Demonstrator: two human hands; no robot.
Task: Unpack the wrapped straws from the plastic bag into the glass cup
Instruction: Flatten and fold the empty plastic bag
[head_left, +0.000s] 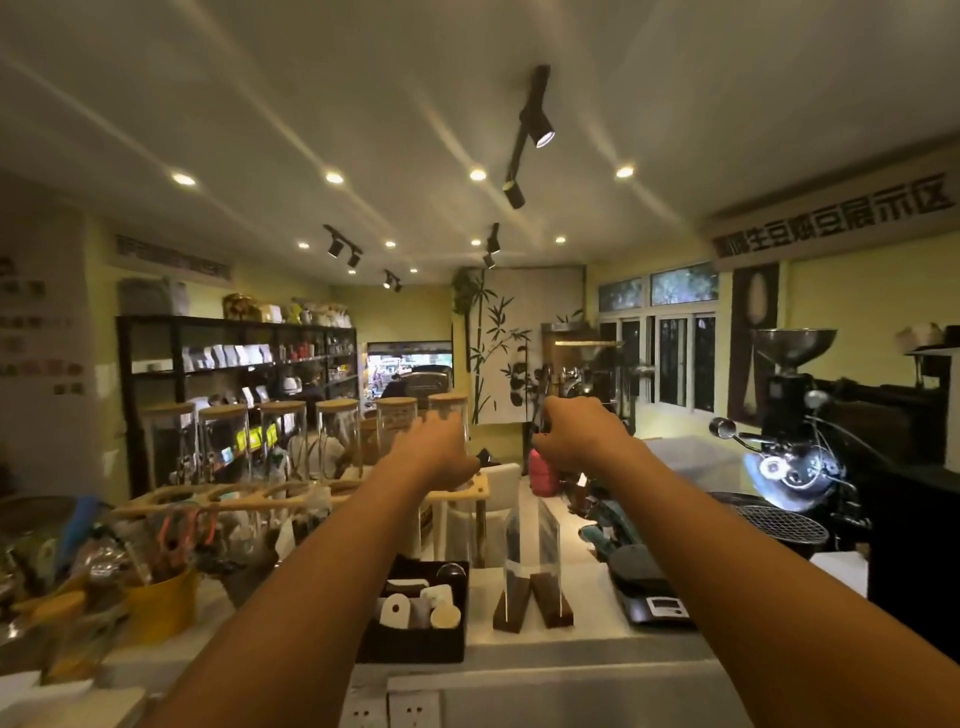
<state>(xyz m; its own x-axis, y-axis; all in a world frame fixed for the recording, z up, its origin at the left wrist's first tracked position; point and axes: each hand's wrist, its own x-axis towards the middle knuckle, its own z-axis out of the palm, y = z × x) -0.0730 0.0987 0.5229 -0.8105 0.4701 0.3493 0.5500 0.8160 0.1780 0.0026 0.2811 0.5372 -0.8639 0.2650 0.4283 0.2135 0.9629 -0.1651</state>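
Observation:
Both my arms stretch forward over the counter. My left hand (436, 449) is pressed against a tall clear glass jar with a cork lid (449, 408), the right-most of a row. Its fingers are hidden behind the hand, so its grip is unclear. To the right, at about the same height, my right hand (576, 436) is pinched shut on a thin dark bundle (543, 395) that sticks up from the fingers. The bundle is blurred and could be straws. I cannot pick out the straws' plastic bag.
Several cork-lidded glass jars (280, 436) stand in a wooden rack (234, 496). On the counter near me are a black organiser box (415, 644), a clear sign holder (535, 556), a black scale (652, 597), a red bottle (543, 473) and a yellow bucket (161, 603). A coffee roaster (789, 415) stands right.

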